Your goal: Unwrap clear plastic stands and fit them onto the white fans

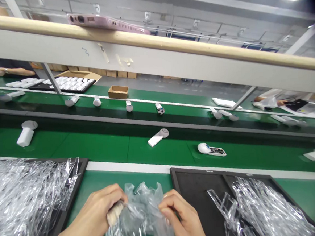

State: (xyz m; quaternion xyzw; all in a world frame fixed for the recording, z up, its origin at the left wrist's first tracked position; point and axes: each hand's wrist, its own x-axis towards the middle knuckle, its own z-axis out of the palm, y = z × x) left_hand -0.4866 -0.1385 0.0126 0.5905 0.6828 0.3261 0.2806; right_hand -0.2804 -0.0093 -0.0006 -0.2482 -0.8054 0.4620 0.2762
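A crumpled clear plastic bag (143, 210) is stretched between my two hands above the green table at the bottom centre. My left hand (104, 205) is closed round the bag's left side, with finger covers on some fingertips. On the right, my right hand (178, 214) pinches the bag's edge between thumb and fingers. Clear plastic pieces show through or under the bag, though which is hard to tell. A black tray (198, 191) to the right holds clear plastic parts (268, 207). Many more clear parts (30, 200) fill the tray at the left.
White devices with round heads, such as one at centre (156, 139) and an opened one (216, 151), lie on the green conveyor (107, 143). Beyond the rail stands a small cardboard box (118, 92). A pink phone (106, 23) rests on the upper bar. Other people's hands show at both far sides.
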